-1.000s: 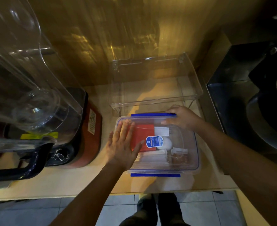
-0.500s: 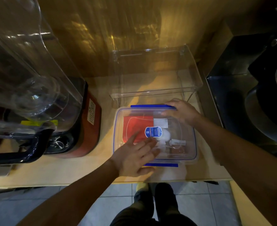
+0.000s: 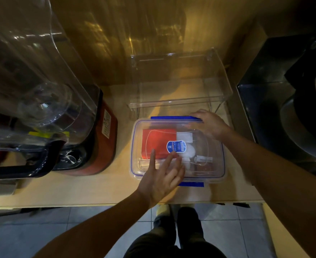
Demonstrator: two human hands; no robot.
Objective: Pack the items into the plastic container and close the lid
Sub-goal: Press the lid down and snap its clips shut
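Single head-worn wide-angle view, looking forward and steeply down from above counter (image 3: 64, 190). Camera close: forearms enter from bottom edge, left hand (image 3: 161, 177) and right hand (image 3: 209, 123) near frame centre over plastic container (image 3: 216, 170). Wall at top of frame, counter across middle, tiled floor (image 3: 41, 233) and wearer's legs at bottom. Blender (image 3: 41, 101) bulges at left edge, bent by lens. No second view.
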